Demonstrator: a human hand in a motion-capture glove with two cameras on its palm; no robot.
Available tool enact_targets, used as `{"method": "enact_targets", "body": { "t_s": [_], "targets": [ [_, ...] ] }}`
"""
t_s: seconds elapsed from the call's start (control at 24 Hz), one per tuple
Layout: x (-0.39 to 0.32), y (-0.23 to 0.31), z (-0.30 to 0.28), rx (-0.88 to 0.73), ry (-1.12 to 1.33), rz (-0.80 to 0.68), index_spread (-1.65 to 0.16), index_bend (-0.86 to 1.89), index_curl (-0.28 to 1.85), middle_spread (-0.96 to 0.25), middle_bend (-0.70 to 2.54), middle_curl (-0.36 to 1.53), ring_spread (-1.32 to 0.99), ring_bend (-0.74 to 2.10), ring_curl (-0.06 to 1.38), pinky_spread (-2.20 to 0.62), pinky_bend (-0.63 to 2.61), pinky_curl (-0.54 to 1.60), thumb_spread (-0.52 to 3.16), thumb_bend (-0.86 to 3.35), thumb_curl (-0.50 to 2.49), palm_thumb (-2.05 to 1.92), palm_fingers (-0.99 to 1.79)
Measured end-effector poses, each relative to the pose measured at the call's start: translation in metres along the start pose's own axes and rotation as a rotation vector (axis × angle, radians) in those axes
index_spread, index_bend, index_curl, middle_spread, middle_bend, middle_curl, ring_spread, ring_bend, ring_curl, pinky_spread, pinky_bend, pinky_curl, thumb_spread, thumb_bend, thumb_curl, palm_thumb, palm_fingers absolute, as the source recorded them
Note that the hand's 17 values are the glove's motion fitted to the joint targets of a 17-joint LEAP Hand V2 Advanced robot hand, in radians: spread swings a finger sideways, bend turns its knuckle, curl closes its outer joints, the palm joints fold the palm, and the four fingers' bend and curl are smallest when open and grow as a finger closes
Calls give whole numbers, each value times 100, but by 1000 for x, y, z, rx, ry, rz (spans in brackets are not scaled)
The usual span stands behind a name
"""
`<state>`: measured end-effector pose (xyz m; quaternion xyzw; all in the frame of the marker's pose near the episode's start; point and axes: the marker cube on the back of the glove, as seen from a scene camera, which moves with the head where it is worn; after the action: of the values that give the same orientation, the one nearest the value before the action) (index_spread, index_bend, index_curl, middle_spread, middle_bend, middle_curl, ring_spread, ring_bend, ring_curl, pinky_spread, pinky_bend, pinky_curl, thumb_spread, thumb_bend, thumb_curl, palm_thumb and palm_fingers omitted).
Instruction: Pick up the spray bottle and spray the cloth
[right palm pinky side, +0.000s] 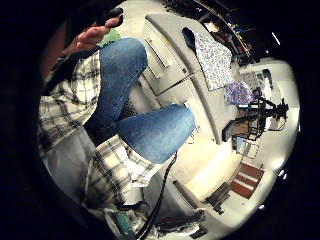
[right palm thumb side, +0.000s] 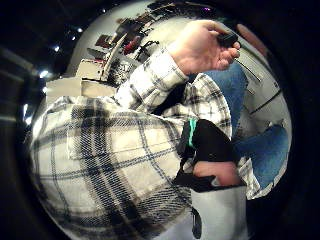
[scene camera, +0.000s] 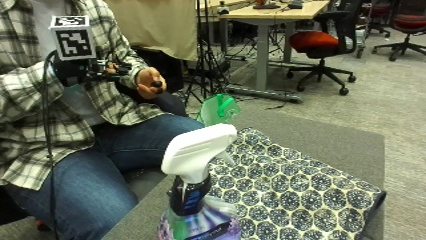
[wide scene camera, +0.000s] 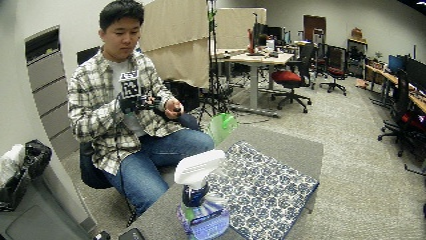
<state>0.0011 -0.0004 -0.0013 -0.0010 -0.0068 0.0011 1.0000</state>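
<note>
I cannot tell how my gloved right hand is set, raised at my chest well apart from the spray bottle standing beside the patterned cloth, so a hasty reach risks toppling it.

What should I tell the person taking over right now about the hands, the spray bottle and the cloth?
Gloved right hand: raised at the chest, away from the table, holding nothing of the job's; its fingers cannot be made out.
Bare left hand: holds a small black object.
Spray bottle: upright on the grey table, at the near edge of the patterned cloth, untouched.
Cloth: lying flat on the table.
Done: nothing yet.
Left: reach over, take the bottle, spray the cloth.
</note>
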Motion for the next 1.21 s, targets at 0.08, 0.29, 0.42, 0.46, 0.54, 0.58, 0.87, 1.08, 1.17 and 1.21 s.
{"method": "enact_targets", "body": {
  "t_s": [0.08, 0.29, 0.42, 0.46, 0.54, 0.58, 0.87, 1.08, 1.17, 1.21],
  "targets": [
    [3, -2, -2, 2, -12, 12, -20, 25, 9, -4, 19, 6, 3, 25, 6, 8, 32, 6, 48, 27, 11, 42, 33],
    [4, -2, -2, 3, -30, 6, -28, 23, 16, -6, 18, 10, 5, 26, 11, 13, 34, 10, 76, 28, 17, 46, 30],
    [3, -2, 0, 3, -13, -9, -30, 22, 18, -7, 18, 12, 6, 26, 12, 14, 35, 12, 87, 27, 20, 47, 29],
    [6, -3, -1, 6, -15, 3, -31, 22, 19, -7, 18, 13, 6, 26, 13, 15, 35, 12, 90, 27, 21, 48, 29],
    [11, -5, -3, 9, -24, 23, -32, 21, 21, -7, 18, 14, 6, 26, 14, 16, 35, 13, 95, 26, 23, 48, 28],
    [10, -5, -2, 7, -25, 22, -33, 21, 21, -7, 18, 15, 7, 26, 14, 16, 36, 13, 97, 25, 23, 49, 28],
    [37, -9, -4, 45, -34, 74, -35, 18, 24, -7, 18, 18, 7, 27, 17, 18, 36, 15, 107, 21, 28, 50, 26],
    [92, -15, -14, 191, -83, 187, -35, 17, 25, -7, 17, 19, 7, 29, 19, 18, 38, 16, 112, 18, 31, 50, 25],
    [116, -18, -20, 246, -101, 229, -33, 16, 26, -7, 17, 20, 7, 31, 20, 17, 41, 17, 112, 17, 32, 52, 28],
    [129, -19, -22, 268, -109, 251, -32, 16, 26, -7, 17, 20, 6, 32, 20, 17, 42, 18, 112, 16, 32, 52, 29]
  ]
}}
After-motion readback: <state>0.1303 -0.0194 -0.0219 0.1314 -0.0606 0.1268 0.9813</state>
